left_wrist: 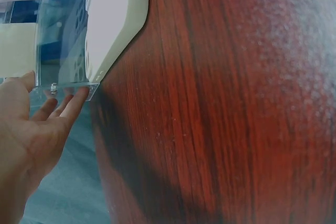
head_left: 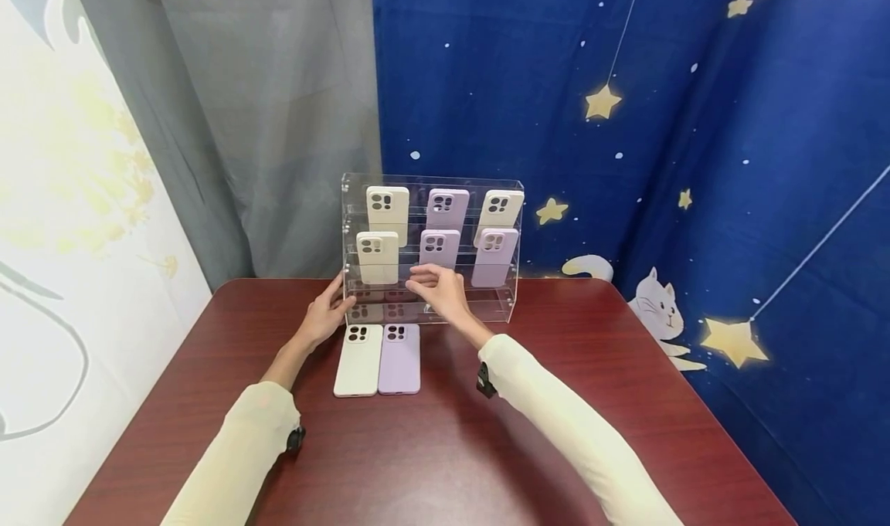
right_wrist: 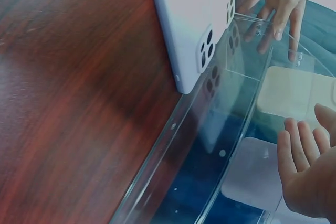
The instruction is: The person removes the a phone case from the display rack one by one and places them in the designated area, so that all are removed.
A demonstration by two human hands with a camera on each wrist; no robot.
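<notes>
A clear acrylic tiered stand (head_left: pixel 459 311) holds cream and lilac phone cases in two rows. The upper row has a cream case (head_left: pixel 388 217), a lilac case (head_left: pixel 448 209) and another cream case (head_left: pixel 502 208). Below them sit a cream case (head_left: pixel 378 259), a lilac case (head_left: pixel 439 246) and a lilac case (head_left: pixel 495 257). My left hand (head_left: pixel 325 313) touches the stand's left side with extended fingers. Before the lower middle case hovers my right hand (head_left: pixel 445 293), fingers loosely bent around nothing. A cream case (head_left: pixel 358 364) and a lilac case (head_left: pixel 399 362) lie side by side in front of the stand.
The stand rests on a dark red wood-grain table (head_left: pixel 556 433), towards its far edge. Behind hang a grey curtain (head_left: pixel 278 109) and a blue star-patterned curtain (head_left: pixel 501 86). A pale patterned curtain (head_left: pixel 76 240) is at the left.
</notes>
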